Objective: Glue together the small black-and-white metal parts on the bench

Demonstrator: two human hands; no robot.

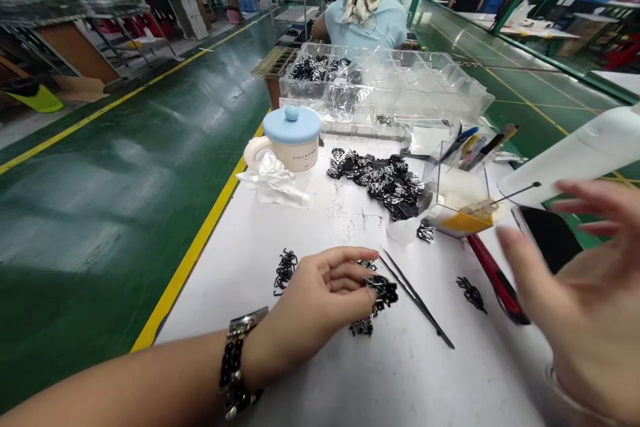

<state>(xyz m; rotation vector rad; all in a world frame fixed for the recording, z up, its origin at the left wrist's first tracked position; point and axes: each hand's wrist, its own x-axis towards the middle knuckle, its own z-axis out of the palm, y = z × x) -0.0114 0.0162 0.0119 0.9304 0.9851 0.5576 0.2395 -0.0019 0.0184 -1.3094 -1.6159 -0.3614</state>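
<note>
My left hand [333,293], with a watch and dark beads at the wrist, curls its fingers around a cluster of small black and silver parts [383,290] above the white table. More such parts lie beneath it. Black tweezers [417,300] rest just right of the cluster. At the right edge my right hand [580,287] is raised with thumb and fingers apart and nothing between them, slightly blurred. Small black hooked pieces [287,270] lie left of my left hand, and a few more [471,295] lie between the tweezers and my right hand.
A lidded cup [293,140] and crumpled tissue [275,180] stand at the back left. Behind are a large pile of parts [383,180] and clear compartment trays [400,80]. A pen holder [460,197], red-black tool [497,277], phone [547,237] and white bottle [575,150] are right. A person [367,20] sits ahead.
</note>
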